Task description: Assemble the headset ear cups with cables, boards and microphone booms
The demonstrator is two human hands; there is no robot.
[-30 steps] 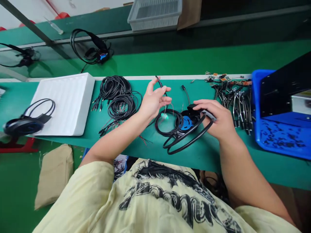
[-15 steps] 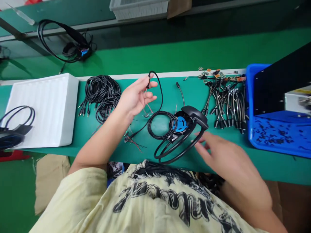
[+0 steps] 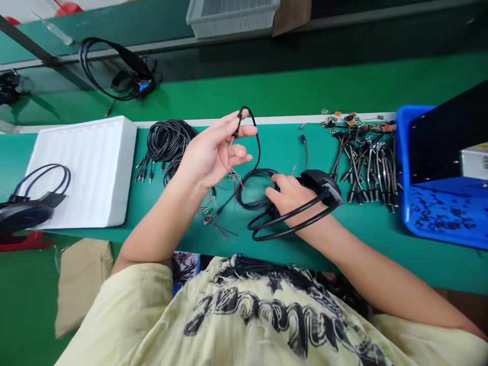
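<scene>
My left hand (image 3: 213, 152) is raised above the green bench, pinching the end of a black cable (image 3: 254, 133) between thumb and forefinger; thin red wires dangle from it. The cable loops down to a coil (image 3: 251, 189) on the bench. My right hand (image 3: 292, 195) reaches through the black headband (image 3: 293, 223) of a headset (image 3: 322, 183) and its fingers close on the coil beside the earcup. Loose bare wire ends (image 3: 213, 221) lie by my left forearm.
Bundled black cables (image 3: 168, 145) lie left of my hands. A white foam tray (image 3: 82, 170) carries another headset (image 3: 26, 211). Several microphone booms (image 3: 362, 162) lie right, beside a blue bin (image 3: 434, 218). Behind are a headset (image 3: 125, 76) and a white basket (image 3: 232, 18).
My right hand came back from the bench's near edge, through the headband, onto the cable coil. My left hand lifted the cable end a little higher.
</scene>
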